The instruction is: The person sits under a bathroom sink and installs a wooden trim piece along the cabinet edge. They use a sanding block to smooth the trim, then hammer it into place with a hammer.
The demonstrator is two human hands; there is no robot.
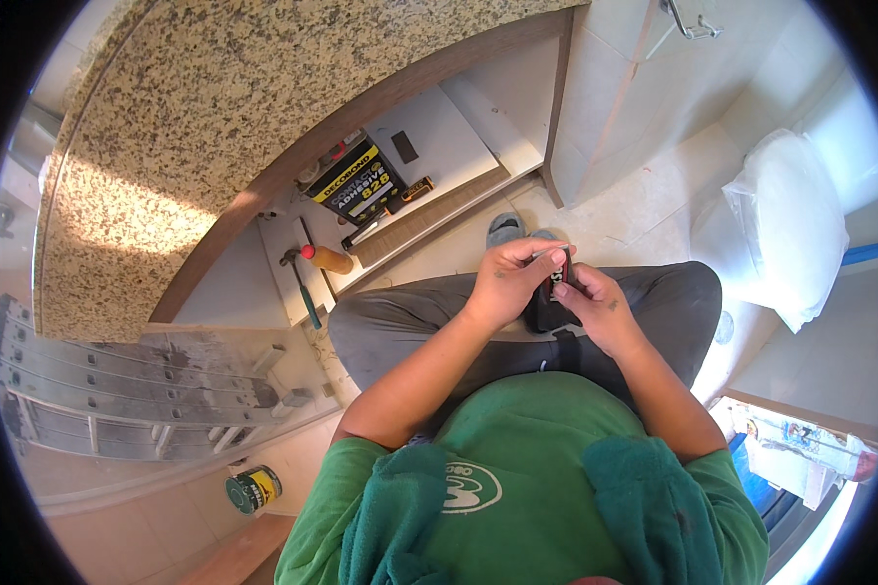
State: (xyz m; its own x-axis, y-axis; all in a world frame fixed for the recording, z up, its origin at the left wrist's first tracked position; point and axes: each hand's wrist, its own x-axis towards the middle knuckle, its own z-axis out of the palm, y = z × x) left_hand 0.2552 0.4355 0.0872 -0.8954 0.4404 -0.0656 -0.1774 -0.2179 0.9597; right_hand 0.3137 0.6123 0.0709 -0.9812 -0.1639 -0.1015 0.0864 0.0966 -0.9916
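Note:
Over my lap, both hands are closed on one small black-and-red pack (559,279) with pale lettering. My left hand (502,281) grips it from the left, thumb along its upper part. My right hand (600,300) pinches its right side lower down. What the pack contains cannot be seen, and the fingers hide part of it. A hammer (303,289) with a green handle and a bottle (327,258) with an orange body and red cap are to the left, by the cabinet. Next to them a black-and-yellow adhesive can (357,182) stands on the cabinet floor.
Above the open cabinet curves a speckled granite counter (215,127). A yellow-and-black tool (418,189) lies beside the can, near a dark flat piece (405,146). A folded ladder (117,375) and a green tin (254,489) are at left; a white plastic bag (785,224) is at right.

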